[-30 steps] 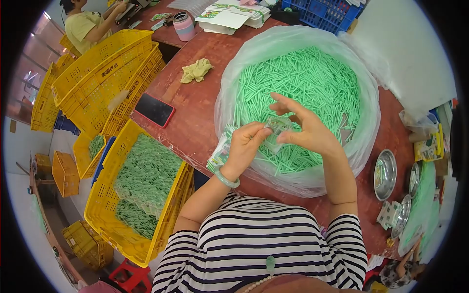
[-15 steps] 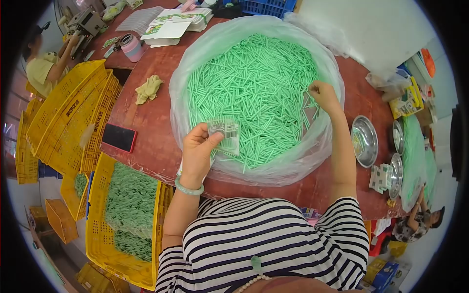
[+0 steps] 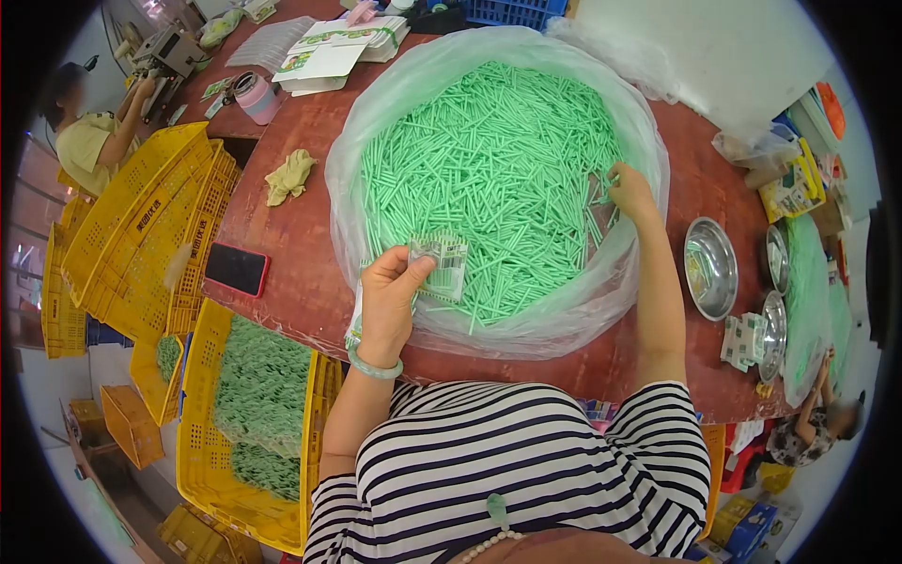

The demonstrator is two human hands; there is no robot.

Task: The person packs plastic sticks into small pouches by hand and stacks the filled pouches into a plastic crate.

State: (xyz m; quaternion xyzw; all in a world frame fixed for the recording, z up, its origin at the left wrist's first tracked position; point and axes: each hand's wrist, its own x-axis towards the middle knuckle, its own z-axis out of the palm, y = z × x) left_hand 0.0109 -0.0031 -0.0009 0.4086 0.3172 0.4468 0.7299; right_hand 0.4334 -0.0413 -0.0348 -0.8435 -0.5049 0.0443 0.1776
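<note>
My left hand (image 3: 386, 293) is closed on a small clear packet (image 3: 449, 273) with dark print and green sticks showing inside, thumb pressed on its face. The packet hangs over the near left side of a big heap of thin green sticks (image 3: 489, 160). A clear plastic bag (image 3: 352, 141) with its rim spread wide surrounds the heap. At the heap's right edge, my right hand (image 3: 631, 195) has its fingers curled together low over the sticks; whatever they pinch is too small to make out.
A red-brown table (image 3: 291, 226) carries a phone (image 3: 237, 270), a crumpled yellow cloth (image 3: 289, 177), a pink-lidded jar (image 3: 256, 99), and metal bowls (image 3: 711, 268) at right. A yellow crate (image 3: 202, 470) full of green packets stands left. Two people sit at the far sides.
My right hand has lowered slightly and shifted a little right at the heap's edge. My left hand still holds the packet, and the whole view has shifted slightly.
</note>
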